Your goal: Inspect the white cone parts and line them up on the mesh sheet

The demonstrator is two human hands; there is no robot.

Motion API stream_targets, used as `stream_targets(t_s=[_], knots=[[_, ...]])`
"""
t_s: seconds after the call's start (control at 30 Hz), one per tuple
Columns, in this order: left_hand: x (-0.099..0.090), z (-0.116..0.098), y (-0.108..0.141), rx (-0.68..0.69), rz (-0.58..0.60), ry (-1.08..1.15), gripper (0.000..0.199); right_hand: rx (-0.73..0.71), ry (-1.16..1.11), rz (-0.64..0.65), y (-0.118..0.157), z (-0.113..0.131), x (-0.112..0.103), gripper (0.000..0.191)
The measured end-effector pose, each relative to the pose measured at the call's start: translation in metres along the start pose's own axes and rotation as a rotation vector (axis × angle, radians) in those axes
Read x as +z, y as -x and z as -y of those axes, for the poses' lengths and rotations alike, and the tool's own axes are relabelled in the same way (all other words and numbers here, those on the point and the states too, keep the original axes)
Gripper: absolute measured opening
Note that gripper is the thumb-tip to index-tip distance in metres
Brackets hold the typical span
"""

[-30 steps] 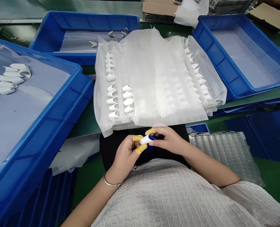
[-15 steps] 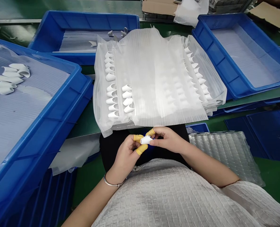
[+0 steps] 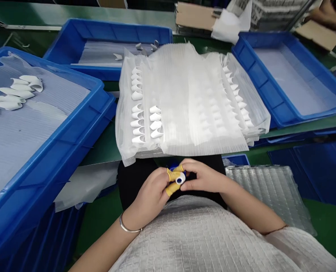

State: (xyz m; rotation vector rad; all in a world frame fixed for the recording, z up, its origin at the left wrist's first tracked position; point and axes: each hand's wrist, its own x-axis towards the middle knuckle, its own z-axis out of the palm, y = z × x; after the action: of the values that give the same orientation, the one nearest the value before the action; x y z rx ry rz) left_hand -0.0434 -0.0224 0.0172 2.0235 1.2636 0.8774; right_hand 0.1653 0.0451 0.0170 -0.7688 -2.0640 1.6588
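Observation:
My left hand [image 3: 159, 185] pinches a small white hollow tube piece [image 3: 182, 176] between yellow-cotted fingers. One round end of the piece points up towards me, and dark blue shows through its opening. From the other side my right hand [image 3: 197, 175] closes round the same piece, its thumb at the lower edge and a yellow-cotted finger behind the top. Just beyond my hands, similar white pieces with slanted ends [image 3: 156, 124] stand in rows on a stack of trays. A translucent wrinkled foam sheet [image 3: 179, 98] covers much of the top tray.
A blue bin [image 3: 79, 113] at left holds several loose white pieces [image 3: 22, 88] on a lined sheet. Another blue bin [image 3: 113, 32] stands behind, and a third [image 3: 287, 94] at right. Clear plastic trays [image 3: 267, 192] lie low at right. A co-worker's hand [image 3: 330, 15] shows at top right.
The white piece has turned from lying sideways to showing its open end towards me. Both hands have shifted slightly down in view, and the camera has tilted a little.

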Motion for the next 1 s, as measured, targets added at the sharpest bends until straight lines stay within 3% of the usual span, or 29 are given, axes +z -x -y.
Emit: stream_targets(t_s=[0.07, 0.17, 0.27, 0.4, 0.5, 0.67, 0.8, 1.0], knots=[[-0.003, -0.002, 0.002, 0.119, 0.027, -0.067, 0.01, 0.041, -0.052, 0.092, 0.003, 0.008, -0.006, 0.028], [-0.008, -0.007, 0.004, 0.311, -0.024, -0.193, 0.016, 0.061, -0.043, 0.181, 0.006, 0.026, -0.018, 0.024], [-0.013, -0.01, 0.006, 0.411, -0.06, -0.274, 0.013, 0.107, 0.039, 0.274, 0.005, 0.054, -0.031, 0.025], [-0.019, -0.009, 0.011, 0.303, -0.191, -0.172, 0.022, 0.205, 0.132, 0.307, -0.017, 0.095, -0.048, 0.019], [-0.02, -0.004, 0.017, 0.175, -0.265, -0.111, 0.03, 0.177, 0.246, 0.048, -0.062, 0.11, -0.064, 0.018], [-0.022, 0.004, 0.028, 0.035, -0.23, -0.122, 0.028, 0.118, 0.692, -0.326, -0.16, 0.084, -0.087, 0.025], [-0.029, 0.007, 0.038, -0.039, -0.219, -0.136, 0.025, 0.227, 1.071, -0.298, -0.2, 0.059, -0.088, 0.026], [-0.044, 0.016, 0.049, -0.156, -0.221, -0.145, 0.023, 0.296, 1.135, -0.212, -0.213, 0.051, -0.084, 0.023]])
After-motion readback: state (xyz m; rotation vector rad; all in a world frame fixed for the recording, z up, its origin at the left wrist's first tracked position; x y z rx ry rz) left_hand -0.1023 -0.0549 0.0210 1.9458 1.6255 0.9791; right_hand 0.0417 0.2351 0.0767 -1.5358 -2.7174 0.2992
